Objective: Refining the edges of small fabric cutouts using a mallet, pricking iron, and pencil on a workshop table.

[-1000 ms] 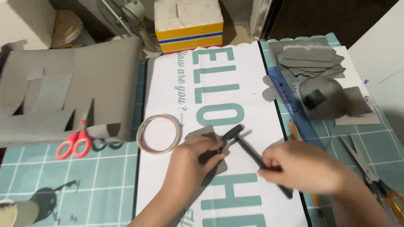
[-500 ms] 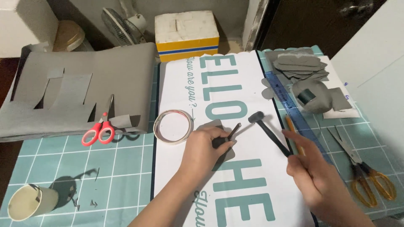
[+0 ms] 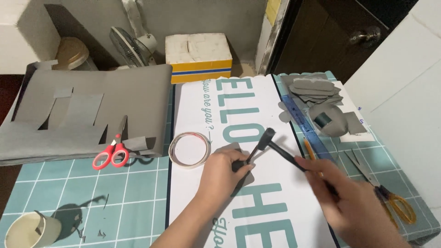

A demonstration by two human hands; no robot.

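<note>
**Hammer over punch on the grey piece**

The left hand (image 3: 225,172) is curled around a short dark punch (image 3: 251,156), fingers closed on its lower part, holding it tilted with its top leaning away from the wrist. Under that hand lies a small grey piece (image 3: 232,150) on the white banner (image 3: 257,206); the punch's tip appears to rest on the piece, though the fingers hide the contact.

The right hand (image 3: 353,202) is blurred, but its fingers are wrapped shut around the handle of a black hammer (image 3: 285,154). The hammer head sits just beside the punch's top, at or very near touching it; the blur leaves that unclear.

Just left of the left hand lies a tape roll (image 3: 189,149), flat on the banner's edge. Farther left, red scissors (image 3: 111,153) rest on the edge of a big grey sheet (image 3: 92,110). Well below and left of the left arm, a paper cup (image 3: 28,230) lies on the teal mat (image 3: 92,193).

Beyond the right hand, a blue ruler (image 3: 298,117) runs along the banner's right edge, with a pile of grey cutouts (image 3: 317,89) past it. Yellow-handled scissors (image 3: 390,197) lie just right of the right hand. A pencil (image 3: 310,150) shows between the ruler and the hammer handle.
</note>
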